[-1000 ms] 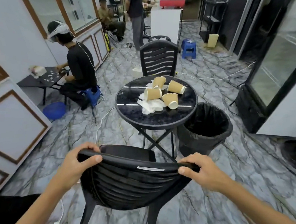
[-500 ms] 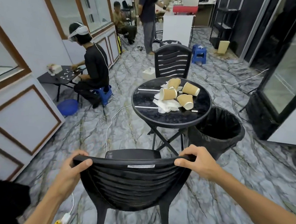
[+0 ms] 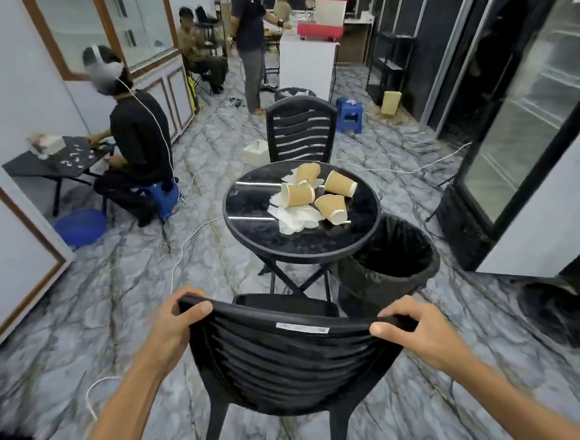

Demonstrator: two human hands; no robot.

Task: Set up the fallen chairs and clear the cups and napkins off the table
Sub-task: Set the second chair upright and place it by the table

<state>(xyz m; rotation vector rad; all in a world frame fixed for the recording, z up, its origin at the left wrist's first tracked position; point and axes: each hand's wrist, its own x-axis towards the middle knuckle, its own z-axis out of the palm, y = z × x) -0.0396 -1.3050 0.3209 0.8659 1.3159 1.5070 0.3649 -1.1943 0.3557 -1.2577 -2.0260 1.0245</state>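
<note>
Currently, the left hand [image 3: 171,325] is gripping the left end of the top rail of the near black plastic chair [image 3: 285,364], with the thumb lying over the rail's near face and the other fingers curled over its far side. The right hand [image 3: 418,332] is gripping the right end of the same rail in the same manner, so both sets of fingers are clamped on the chair back. The chair is standing upright on the marble-pattern floor [image 3: 439,419], with its seat facing the round black counter [image 3: 247,217].

Four tan paper cups [image 3: 297,195] are lying on their sides on the counter, grouped toward its far half. White napkins [image 3: 295,216] are lying crumpled beneath and beside the cups, and are touching them. A second black chair [image 3: 300,131] is standing upright at the far side of the counter. A bin lined with a black bag [image 3: 391,271] is sitting on the floor just beside the counter's right edge.

A seated person [image 3: 132,147] wearing a headset is working at a low table [image 3: 56,162] by the left wall. Two more people are occupying the background, one seated and one standing.
</note>
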